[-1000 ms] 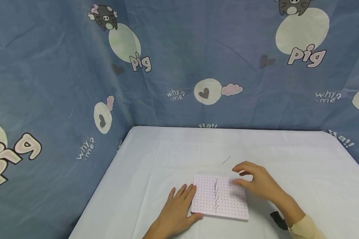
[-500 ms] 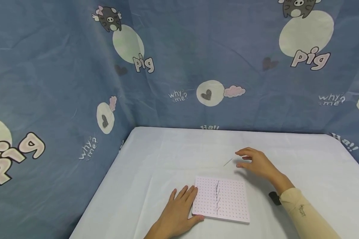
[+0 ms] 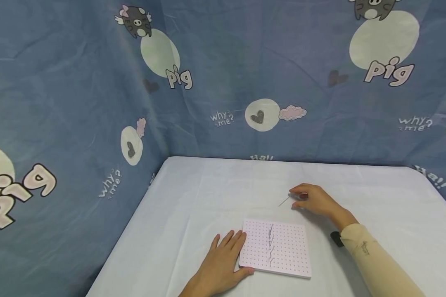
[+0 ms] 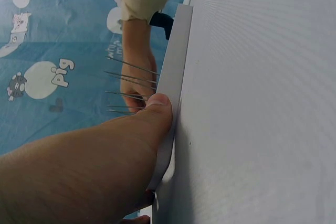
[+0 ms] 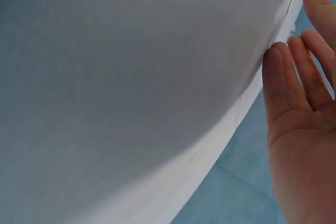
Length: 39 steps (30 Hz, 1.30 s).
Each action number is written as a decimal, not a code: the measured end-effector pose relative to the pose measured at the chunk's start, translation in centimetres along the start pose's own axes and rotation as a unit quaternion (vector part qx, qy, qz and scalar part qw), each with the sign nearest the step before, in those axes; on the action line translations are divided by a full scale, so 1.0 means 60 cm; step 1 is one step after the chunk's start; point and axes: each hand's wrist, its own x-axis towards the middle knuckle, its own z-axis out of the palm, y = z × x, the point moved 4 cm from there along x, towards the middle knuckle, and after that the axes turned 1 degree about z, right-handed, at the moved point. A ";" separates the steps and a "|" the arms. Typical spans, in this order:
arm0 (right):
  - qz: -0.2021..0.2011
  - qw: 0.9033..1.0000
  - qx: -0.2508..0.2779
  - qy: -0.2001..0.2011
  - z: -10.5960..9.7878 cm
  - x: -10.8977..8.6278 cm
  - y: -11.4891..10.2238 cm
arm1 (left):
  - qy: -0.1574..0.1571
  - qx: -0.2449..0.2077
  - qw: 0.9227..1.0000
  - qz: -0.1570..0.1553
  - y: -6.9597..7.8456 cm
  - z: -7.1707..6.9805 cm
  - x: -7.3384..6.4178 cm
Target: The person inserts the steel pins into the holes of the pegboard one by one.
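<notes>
A white board with rows of small holes (image 3: 293, 247) lies flat on the table. Several thin metal pins (image 3: 271, 243) stand in one column of it, leaning at different angles; the left wrist view shows these pins (image 4: 128, 80) side-on. My left hand (image 3: 223, 264) rests at the board's near left corner, fingers straight along the left edge, thumb on the front edge. Beyond the board lies one loose pin (image 3: 284, 201). Close to its right end is my right hand (image 3: 312, 200), thumb and fingers apart with a gap between them. In the right wrist view no pin shows by the fingers (image 5: 278, 77).
White cloth covers the table (image 3: 215, 185). A blue printed curtain (image 3: 208, 62) hangs behind it and along the left side. A small black device (image 3: 336, 239) sits at the right wrist, below the sleeve.
My right hand has moved from above the board's far right corner, out beyond the board, then slightly left to the loose pin's end. The left hand and the board stay put.
</notes>
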 end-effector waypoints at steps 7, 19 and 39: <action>-0.011 1.000 -0.025 -0.004 0.002 0.008 -0.005 | -0.006 0.003 1.000 -0.009 0.000 0.003 0.002; -0.004 0.998 -0.057 0.006 0.003 0.018 -0.009 | 0.004 -0.002 1.000 0.008 0.001 0.000 0.002; -0.046 0.996 -0.078 0.000 0.013 0.022 -0.012 | -0.003 -0.006 1.000 0.001 0.004 0.000 0.000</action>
